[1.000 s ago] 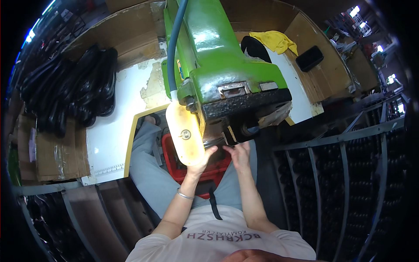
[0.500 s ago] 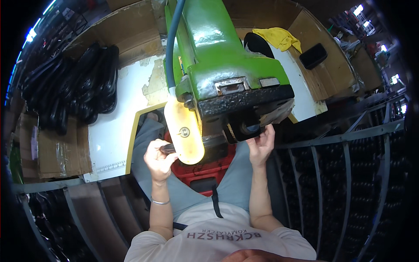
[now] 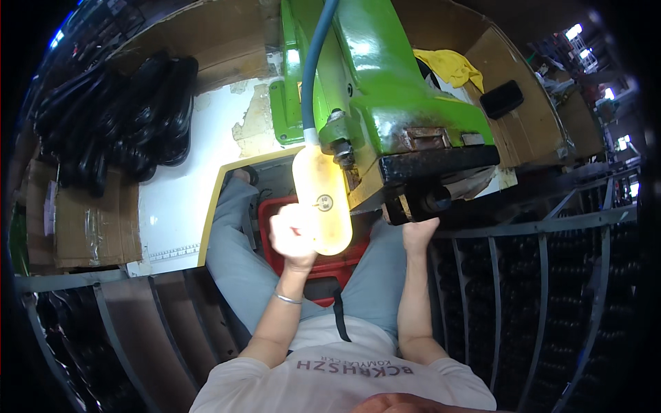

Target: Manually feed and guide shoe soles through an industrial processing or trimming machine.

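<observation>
A green industrial machine [image 3: 420, 110] with a black front end stands before me, its head above my lap. Beside it hangs a glowing oval lamp [image 3: 322, 199] on a blue-grey hose [image 3: 316, 76]. My left hand [image 3: 292, 234] is by the lamp's left edge, curled and washed out by the light; part of it is behind the lamp. What it holds, if anything, does not show. Directly below the machine's black front part [image 3: 416, 206] is my right hand [image 3: 418, 234]. Its fingers are mostly hidden there, so their grip cannot be seen.
Black elongated, sole-like pieces [image 3: 131, 124] lie heaped at the left on the white tabletop [image 3: 179, 199], near cardboard [image 3: 96, 230]. A yellow cloth [image 3: 451, 67] and a black piece [image 3: 502, 100] lie at the right. A red crate [image 3: 275, 213] is below; metal racks [image 3: 496, 296] flank me.
My left hand has shifted right and curled beside the lamp; the dark piece in it no longer shows. My right hand's fingers have gone out of sight under the machine. The view has shifted slightly.
</observation>
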